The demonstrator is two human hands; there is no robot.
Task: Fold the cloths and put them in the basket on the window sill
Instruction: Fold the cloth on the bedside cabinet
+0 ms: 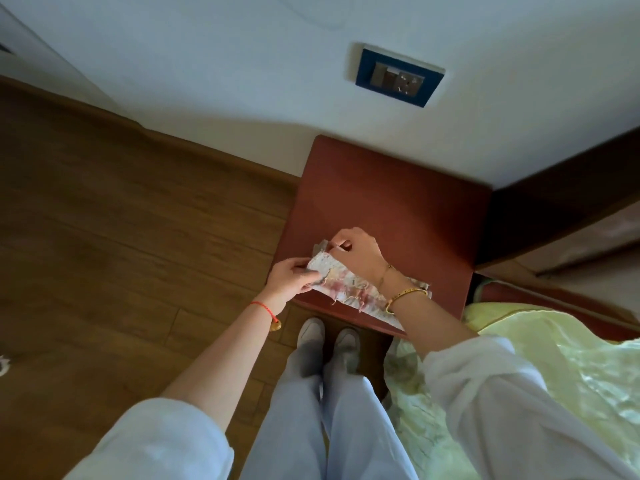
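Observation:
A small pale cloth (349, 289) with pink and yellow patches and frayed threads lies over the near edge of a reddish-brown table (388, 199). My left hand (292, 278) grips the cloth's left corner. My right hand (356, 251) pinches its far corner, lifted a little off the table top. My right wrist and bracelets cover part of the cloth. No basket or window sill is in view.
The table stands against a white wall with a blue-framed socket (398, 76). A bed with pale yellow-green bedding (554, 368) lies at the right. Wooden floor (121, 237) spreads to the left. My feet (329, 337) stand just before the table.

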